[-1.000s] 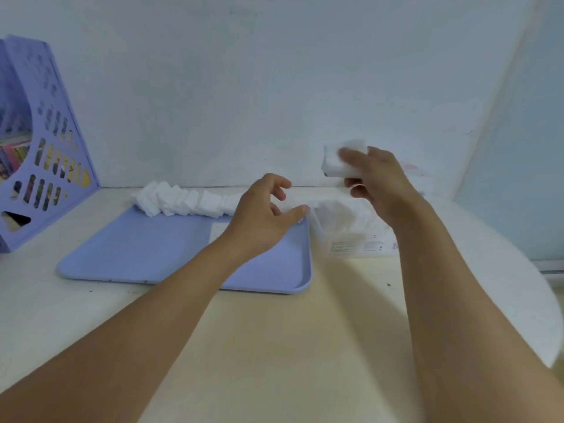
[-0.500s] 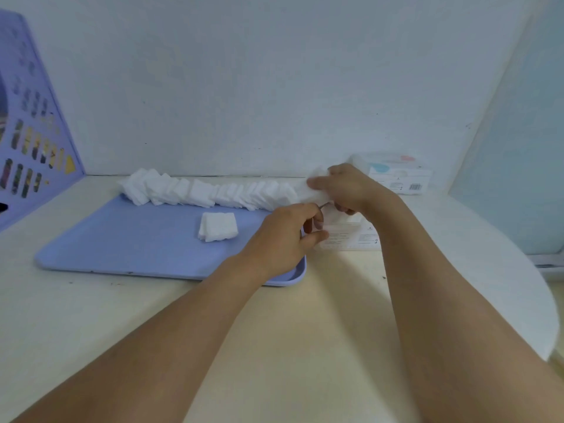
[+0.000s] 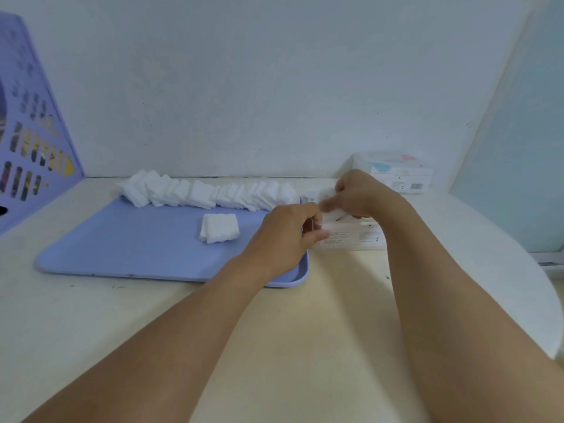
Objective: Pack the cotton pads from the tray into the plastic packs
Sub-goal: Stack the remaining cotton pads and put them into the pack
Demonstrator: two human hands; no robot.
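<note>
A blue tray (image 3: 128,248) lies on the cream table. A long row of white cotton pads (image 3: 207,193) leans along its far edge, and a small stack of pads (image 3: 219,228) sits near its middle. Just right of the tray stands a clear plastic pack (image 3: 354,236) with printed text. My left hand (image 3: 290,236) pinches the pack's left edge. My right hand (image 3: 363,193) is over the pack's top, fingers closed on a bunch of white pads (image 3: 334,213) partly pushed into the opening. How full the pack is stays hidden.
A second pack with pink and blue print (image 3: 396,172) sits against the wall behind my right hand. A purple perforated file holder (image 3: 33,141) stands at the far left. The table's rounded edge (image 3: 546,288) curves along the right.
My right hand came down from head height with the pads to the pack's opening. My left hand moved right from over the tray to grip the pack.
</note>
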